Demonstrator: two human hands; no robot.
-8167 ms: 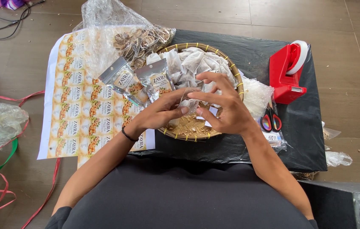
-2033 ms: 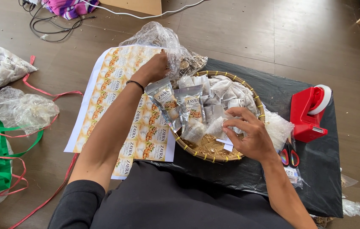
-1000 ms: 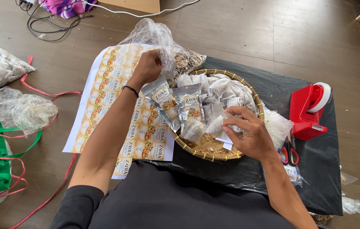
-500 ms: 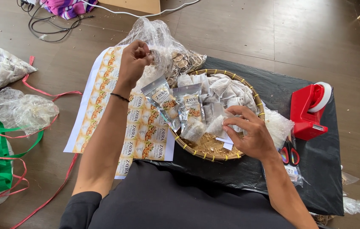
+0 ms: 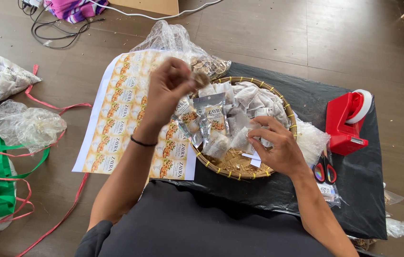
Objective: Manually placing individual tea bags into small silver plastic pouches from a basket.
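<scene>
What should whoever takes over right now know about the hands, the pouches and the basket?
Left hand: raised over the label sheet, pinching a small brown piece.
Right hand: in the basket, holding a small packet.
Basket: foil pouches lean at its left, white packets piled behind.
Clear bag of brown pieces lies open beyond the basket.
Tape dispenser and scissors: right, untouched.
How many pouches are filled cannot be told.

A white sheet of orange-and-yellow labels (image 5: 126,114) lies left of my basket. Silver pouches with orange label panels (image 5: 214,119) lean in the basket's left side. Small translucent white sachets (image 5: 259,102) fill its far right; my right fingers (image 5: 264,135) touch one.
</scene>
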